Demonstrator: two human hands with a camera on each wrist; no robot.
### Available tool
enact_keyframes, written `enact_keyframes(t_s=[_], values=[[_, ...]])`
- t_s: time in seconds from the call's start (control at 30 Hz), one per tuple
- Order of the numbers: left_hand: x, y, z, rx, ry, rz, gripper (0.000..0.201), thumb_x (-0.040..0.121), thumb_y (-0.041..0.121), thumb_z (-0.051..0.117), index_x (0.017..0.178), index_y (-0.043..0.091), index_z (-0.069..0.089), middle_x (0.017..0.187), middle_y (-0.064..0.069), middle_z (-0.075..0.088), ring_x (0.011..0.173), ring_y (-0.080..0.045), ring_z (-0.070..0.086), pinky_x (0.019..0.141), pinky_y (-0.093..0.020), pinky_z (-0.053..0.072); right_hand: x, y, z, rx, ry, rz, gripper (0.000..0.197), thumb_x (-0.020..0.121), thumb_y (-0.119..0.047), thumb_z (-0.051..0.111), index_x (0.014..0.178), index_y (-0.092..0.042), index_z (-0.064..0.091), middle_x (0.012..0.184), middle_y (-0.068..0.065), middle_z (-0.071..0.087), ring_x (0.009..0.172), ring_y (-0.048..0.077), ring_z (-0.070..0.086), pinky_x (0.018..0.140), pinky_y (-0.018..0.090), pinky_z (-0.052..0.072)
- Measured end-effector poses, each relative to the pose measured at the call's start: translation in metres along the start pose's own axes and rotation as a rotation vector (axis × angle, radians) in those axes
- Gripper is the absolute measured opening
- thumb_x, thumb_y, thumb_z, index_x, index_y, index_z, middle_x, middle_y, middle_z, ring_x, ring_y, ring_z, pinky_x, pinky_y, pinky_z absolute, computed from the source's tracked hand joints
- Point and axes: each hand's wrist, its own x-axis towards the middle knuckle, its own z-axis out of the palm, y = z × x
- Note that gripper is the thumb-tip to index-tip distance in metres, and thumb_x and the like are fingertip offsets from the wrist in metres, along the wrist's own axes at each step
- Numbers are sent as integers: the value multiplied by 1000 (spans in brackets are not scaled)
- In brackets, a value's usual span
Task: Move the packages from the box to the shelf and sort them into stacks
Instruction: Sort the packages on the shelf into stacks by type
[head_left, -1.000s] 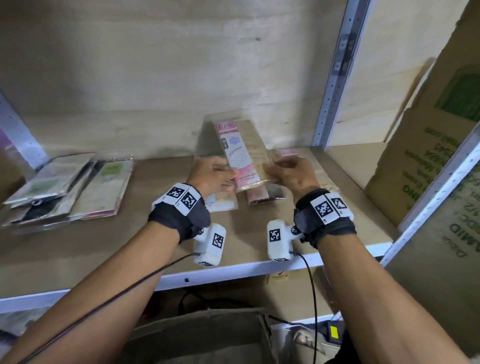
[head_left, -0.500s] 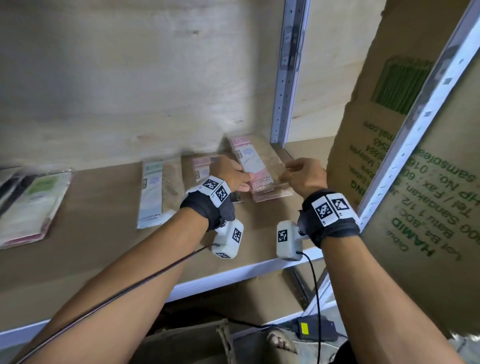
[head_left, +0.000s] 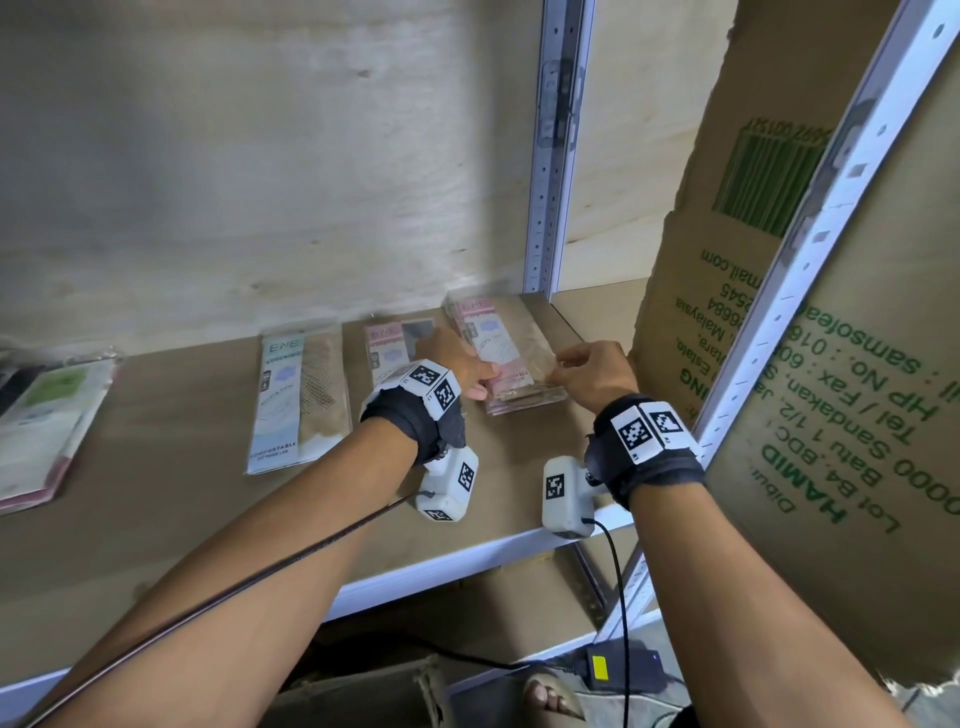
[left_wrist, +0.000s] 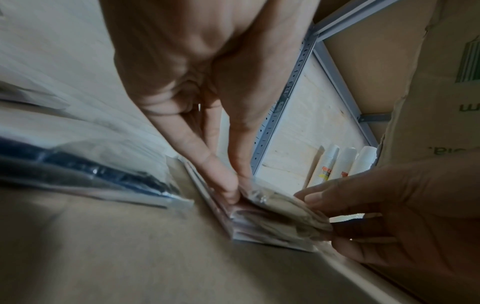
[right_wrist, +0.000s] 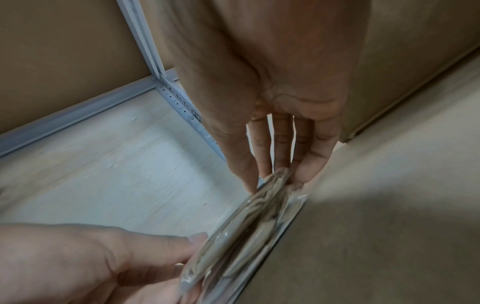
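A flat package with a pink label (head_left: 506, 345) lies on top of a small stack of like packages at the right end of the shelf (head_left: 156, 519), beside the metal upright. My left hand (head_left: 485, 376) pinches its left edge, thumb on top (right_wrist: 192, 240). My right hand (head_left: 558, 366) pinches its right edge between thumb and fingers (right_wrist: 306, 170). In the right wrist view the top package (right_wrist: 233, 226) sits slightly raised above those under it. A blue-labelled package (head_left: 301, 395) and a pink-and-black one (head_left: 395, 338) lie to the left.
A tall cardboard box (head_left: 779, 322) with green print stands close on the right. The metal upright (head_left: 556, 156) rises just behind the stack. Green-labelled packages (head_left: 47, 415) lie at the far left. A plywood wall backs the shelf. A brown box (head_left: 363, 696) sits below.
Both hands carried the pink package to the right and lowered it from tilted up to flat on the stack by the upright. The view swung right.
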Motion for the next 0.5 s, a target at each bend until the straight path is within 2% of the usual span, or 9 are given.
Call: enact_keyframes(t_s=[0.1, 0.2, 0.27, 0.33, 0.37, 0.43, 0.47, 0.5], values=[[0, 1, 0, 25, -6, -8, 39, 81, 2, 78, 116, -6, 61, 115, -25, 69, 96, -33, 72, 89, -44, 59, 0, 1, 0, 1, -6, 10, 38, 81, -9, 76, 118, -7, 69, 114, 7, 71, 102, 19, 63, 96, 28, 48], [-2, 2, -1, 150, 34, 0, 40, 80, 16, 81, 113, -1, 66, 107, -19, 73, 88, -26, 75, 85, -37, 60, -1, 0, 0, -7, -15, 16, 38, 82, -9, 75, 119, -8, 68, 115, 7, 70, 105, 21, 63, 99, 31, 49], [-6, 3, -7, 212, 56, 32, 41, 80, 22, 82, 112, 2, 68, 105, -16, 74, 85, -26, 75, 84, -38, 61, -3, -3, -1, -8, -6, 2, 37, 83, -12, 73, 120, -10, 68, 114, 6, 70, 103, 20, 63, 96, 31, 49], [-11, 4, -18, 238, 79, 92, 30, 83, 24, 79, 105, 5, 71, 102, -13, 75, 84, -26, 75, 83, -41, 61, -6, -10, -1, -13, 58, -30, 32, 85, -15, 71, 117, -13, 69, 110, 4, 70, 98, 19, 63, 92, 31, 51], [-15, 4, -24, 244, 102, 127, 19, 85, 24, 76, 96, 9, 72, 97, -11, 75, 81, -26, 75, 81, -41, 61, -7, -15, -1, -19, 105, -50, 29, 85, -16, 70, 113, -15, 70, 108, 4, 70, 97, 20, 64, 92, 33, 53], [-24, 2, -43, 221, 165, 186, 11, 88, 24, 73, 84, 14, 70, 89, -9, 74, 69, -22, 75, 70, -35, 63, -12, -28, 1, -14, 160, -100, 20, 85, -17, 68, 105, -18, 72, 104, 2, 71, 98, 20, 65, 91, 36, 55], [-29, 0, -54, 208, 198, 217, 11, 89, 24, 72, 88, 14, 72, 87, -8, 75, 63, -18, 74, 63, -30, 62, -15, -35, 4, -3, 160, -129, 17, 86, -16, 68, 102, -18, 73, 101, 1, 72, 97, 20, 66, 89, 34, 55], [-36, -3, -68, 206, 232, 247, 13, 88, 25, 72, 93, 13, 74, 85, -8, 75, 62, -18, 73, 60, -29, 61, -19, -43, 9, 16, 144, -161, 14, 87, -15, 67, 99, -17, 73, 98, 0, 72, 96, 20, 67, 86, 31, 54]])
